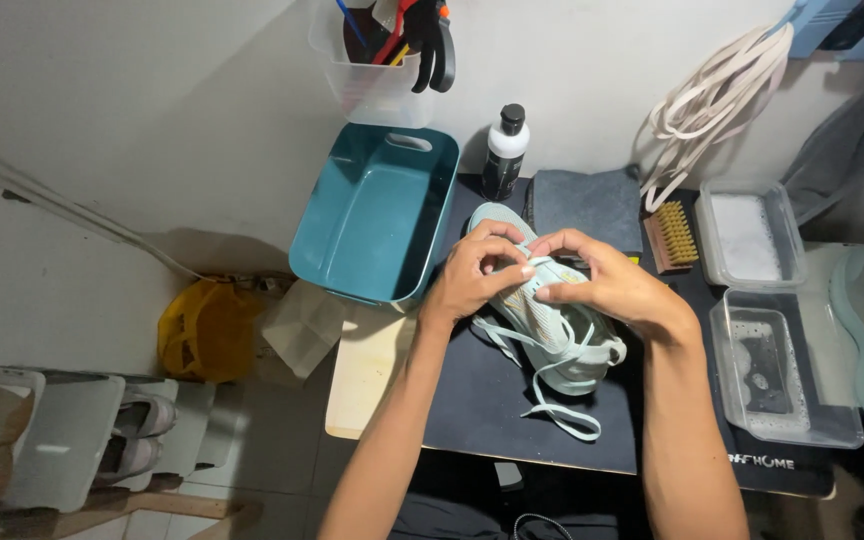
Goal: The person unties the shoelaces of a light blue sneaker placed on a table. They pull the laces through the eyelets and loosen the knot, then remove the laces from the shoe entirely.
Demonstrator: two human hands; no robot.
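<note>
left hand point(474, 272): fingers pinching shoe point(542, 320) lace, seemingly | right hand point(602, 282): fingers gripping shoe | tabletop point(472, 400): teal tub point(377, 215) beside

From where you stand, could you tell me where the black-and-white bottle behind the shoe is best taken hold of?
Take the bottle around its white middle, coming from the front right. It stands upright, and its body is wider than the narrow black cap, so it offers the surer hold. The teal tub crowds its left and the wall its back, while the mint shoe and both hands lie in front.
</note>
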